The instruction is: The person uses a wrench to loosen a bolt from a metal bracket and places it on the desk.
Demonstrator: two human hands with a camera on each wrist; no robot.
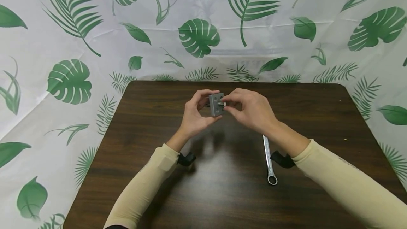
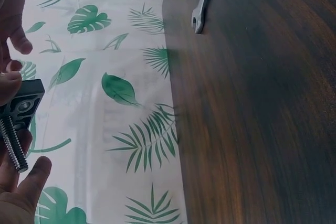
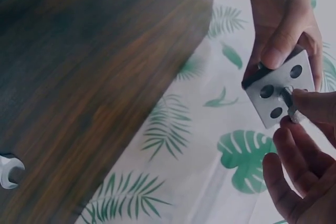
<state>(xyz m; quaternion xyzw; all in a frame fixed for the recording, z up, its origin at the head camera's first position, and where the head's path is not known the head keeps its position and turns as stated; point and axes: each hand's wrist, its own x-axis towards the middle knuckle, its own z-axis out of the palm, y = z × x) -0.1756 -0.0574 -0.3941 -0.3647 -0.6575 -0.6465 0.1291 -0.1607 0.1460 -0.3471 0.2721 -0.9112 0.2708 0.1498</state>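
My left hand (image 1: 196, 112) grips a small grey square block (image 1: 214, 104) by its edges, above the table. Round holes show on the block's face in the right wrist view. A bolt (image 3: 288, 101) passes through its middle, and my right hand (image 1: 251, 109) pinches the head end between thumb and finger. On the other side, the threaded shank (image 2: 12, 144) sticks out well past the block in the left wrist view. Below the right forearm lies a combination wrench (image 1: 269, 162), its ring end toward me; the forearm hides its far end in the head view.
The dark wooden table (image 1: 229, 193) spreads beneath both hands. Behind it hangs a white cloth (image 1: 159, 52) with green leaf prints. Black straps with camera mounts (image 1: 187, 159) sit on the wrists. A tiny yellowish speck (image 1: 346, 139) lies on the right of the table.
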